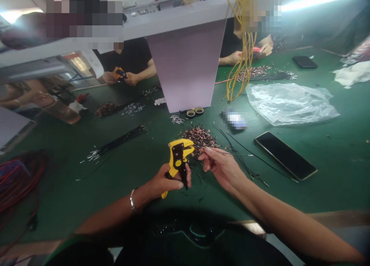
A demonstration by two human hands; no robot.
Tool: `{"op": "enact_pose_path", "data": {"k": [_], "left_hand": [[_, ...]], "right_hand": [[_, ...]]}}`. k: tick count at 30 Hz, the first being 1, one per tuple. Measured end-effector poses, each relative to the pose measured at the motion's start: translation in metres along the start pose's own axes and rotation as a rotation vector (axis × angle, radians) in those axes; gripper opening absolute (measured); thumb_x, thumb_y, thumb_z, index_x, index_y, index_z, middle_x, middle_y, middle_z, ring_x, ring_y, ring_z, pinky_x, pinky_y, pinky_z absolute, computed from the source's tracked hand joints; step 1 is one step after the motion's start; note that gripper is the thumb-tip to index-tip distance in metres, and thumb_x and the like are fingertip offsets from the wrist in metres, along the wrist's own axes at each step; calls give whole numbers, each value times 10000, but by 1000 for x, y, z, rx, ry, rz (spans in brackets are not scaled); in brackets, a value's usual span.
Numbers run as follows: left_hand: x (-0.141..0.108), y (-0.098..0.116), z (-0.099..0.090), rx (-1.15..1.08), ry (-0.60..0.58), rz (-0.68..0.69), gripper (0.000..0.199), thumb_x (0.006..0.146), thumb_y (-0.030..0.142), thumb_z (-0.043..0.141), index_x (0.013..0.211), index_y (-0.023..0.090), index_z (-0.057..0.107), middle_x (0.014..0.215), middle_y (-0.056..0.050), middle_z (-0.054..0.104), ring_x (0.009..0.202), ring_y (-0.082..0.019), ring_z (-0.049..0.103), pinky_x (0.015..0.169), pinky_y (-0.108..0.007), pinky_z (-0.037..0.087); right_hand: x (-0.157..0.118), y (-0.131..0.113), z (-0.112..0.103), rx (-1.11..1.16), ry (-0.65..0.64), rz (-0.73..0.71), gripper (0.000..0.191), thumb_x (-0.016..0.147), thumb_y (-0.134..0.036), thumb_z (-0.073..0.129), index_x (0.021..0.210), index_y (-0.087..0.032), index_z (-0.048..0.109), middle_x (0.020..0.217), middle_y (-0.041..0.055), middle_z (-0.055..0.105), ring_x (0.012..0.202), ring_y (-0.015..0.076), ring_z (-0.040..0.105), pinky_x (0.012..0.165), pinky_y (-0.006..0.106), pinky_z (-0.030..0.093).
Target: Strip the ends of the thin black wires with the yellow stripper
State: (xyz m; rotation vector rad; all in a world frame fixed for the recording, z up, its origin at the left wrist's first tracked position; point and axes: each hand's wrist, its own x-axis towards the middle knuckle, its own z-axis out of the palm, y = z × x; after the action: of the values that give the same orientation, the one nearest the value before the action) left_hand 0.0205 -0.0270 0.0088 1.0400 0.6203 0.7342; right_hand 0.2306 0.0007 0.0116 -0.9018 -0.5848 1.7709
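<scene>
A yellow and black wire stripper [177,162] is upright in my left hand [166,181], whose fingers wrap round its handles. Its jaws point right, towards my right hand [219,166], which pinches a thin dark wire [241,154] between thumb and forefinger. The wire's pale tip sticks out to the right. Just behind both hands lies a pile of small black and copper-coloured scraps [199,137]. Several loose black wires [243,162] lie to the right of the pile, partly behind my right hand. A bundle of black wires [118,143] with pale ends rests to the left.
A dark phone [285,155] lies at right, a clear plastic bag [291,104] behind it. Two tape rolls [195,112] sit before a pale upright panel [187,66]. Yellow cables [241,66] hang beyond. Red and blue wires [20,177] lie far left. People work across the table.
</scene>
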Motion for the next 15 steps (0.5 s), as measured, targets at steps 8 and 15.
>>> {"op": "enact_pose_path", "data": {"k": [8,15], "left_hand": [[0,-6,-5,-2,9,21,349,717,193,739,1035,122,614,888,-81,635,816,-206,615,794,-373,484],[-1,-9,-8,24,6,13,318,734,202,730,1025,119,632,881,-81,630,805,-203,610,786,-376,485]], "right_hand": [[2,2,-1,1,-3,1,192,709,-313,819,776,-141,763,680,42,749,434,87,565,441,221,430],[3,2,-1,1,-3,14,194,699,-313,821,770,-142,765,677,40,749,435,86,566,445,218,427]]}}
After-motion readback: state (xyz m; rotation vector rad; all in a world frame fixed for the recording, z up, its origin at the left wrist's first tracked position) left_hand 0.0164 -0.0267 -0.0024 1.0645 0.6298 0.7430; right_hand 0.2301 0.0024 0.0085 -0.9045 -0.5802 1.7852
